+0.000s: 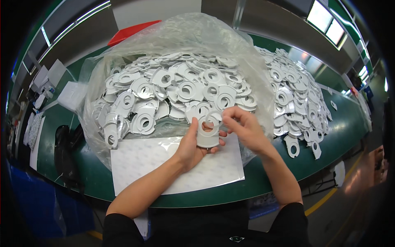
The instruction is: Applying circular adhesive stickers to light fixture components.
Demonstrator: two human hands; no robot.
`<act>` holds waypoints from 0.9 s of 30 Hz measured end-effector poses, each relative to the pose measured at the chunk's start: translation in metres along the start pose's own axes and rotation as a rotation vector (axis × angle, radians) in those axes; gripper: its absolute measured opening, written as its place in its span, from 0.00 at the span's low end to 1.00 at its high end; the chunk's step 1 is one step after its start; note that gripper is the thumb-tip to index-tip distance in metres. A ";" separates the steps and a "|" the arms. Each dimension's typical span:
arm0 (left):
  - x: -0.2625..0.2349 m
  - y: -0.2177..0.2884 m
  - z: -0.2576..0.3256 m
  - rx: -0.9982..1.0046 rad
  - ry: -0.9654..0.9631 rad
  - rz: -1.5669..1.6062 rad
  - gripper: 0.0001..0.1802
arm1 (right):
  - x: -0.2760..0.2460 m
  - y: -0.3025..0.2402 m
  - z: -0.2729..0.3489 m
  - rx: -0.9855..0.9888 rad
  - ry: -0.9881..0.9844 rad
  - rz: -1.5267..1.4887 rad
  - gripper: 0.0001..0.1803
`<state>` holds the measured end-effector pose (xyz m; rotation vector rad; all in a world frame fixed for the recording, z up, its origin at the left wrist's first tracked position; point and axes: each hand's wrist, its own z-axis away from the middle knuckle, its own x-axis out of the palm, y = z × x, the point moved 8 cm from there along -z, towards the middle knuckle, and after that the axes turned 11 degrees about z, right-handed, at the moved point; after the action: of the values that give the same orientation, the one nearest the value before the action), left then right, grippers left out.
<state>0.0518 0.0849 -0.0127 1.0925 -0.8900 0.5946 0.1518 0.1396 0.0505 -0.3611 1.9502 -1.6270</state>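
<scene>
In front of me, my left hand (190, 145) grips a flat white plastic part (208, 140) with a large round hole, thumb on its left side and fingertips showing past its right edge. My right hand (247, 128) is pinched at the part's upper right. Between its thumb and forefinger is the edge of a thin translucent ring (208, 118), which overlaps the hole area. Whether the ring touches the part I cannot tell. Below both hands lies a white sheet (142, 166) with faint markings, partly covered by my left forearm.
A large clear plastic bag (92, 86) lies open, heaped with similar white parts (187, 90). Another pile of parts (294, 94) spreads on the green table (337, 138) to the right. Behind the bag is a red bin (133, 32); a black object (66, 154) lies at left.
</scene>
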 end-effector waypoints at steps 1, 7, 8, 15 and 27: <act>0.001 0.000 0.000 0.003 0.003 -0.007 0.33 | 0.006 0.009 0.000 0.025 -0.009 -0.008 0.06; -0.004 0.000 0.000 0.001 0.014 -0.011 0.34 | 0.023 0.014 0.000 0.110 -0.081 -0.052 0.09; -0.004 0.000 0.000 0.001 0.016 -0.015 0.34 | 0.023 0.014 0.000 0.109 -0.086 -0.054 0.09; -0.002 0.001 0.000 0.001 -0.007 -0.005 0.34 | 0.020 0.020 -0.001 0.056 -0.069 -0.068 0.08; -0.003 0.001 0.001 0.000 0.030 -0.021 0.34 | 0.021 0.017 -0.001 0.092 -0.075 -0.061 0.08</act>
<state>0.0489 0.0846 -0.0147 1.0885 -0.8521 0.5923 0.1367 0.1324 0.0291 -0.4431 1.8187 -1.7099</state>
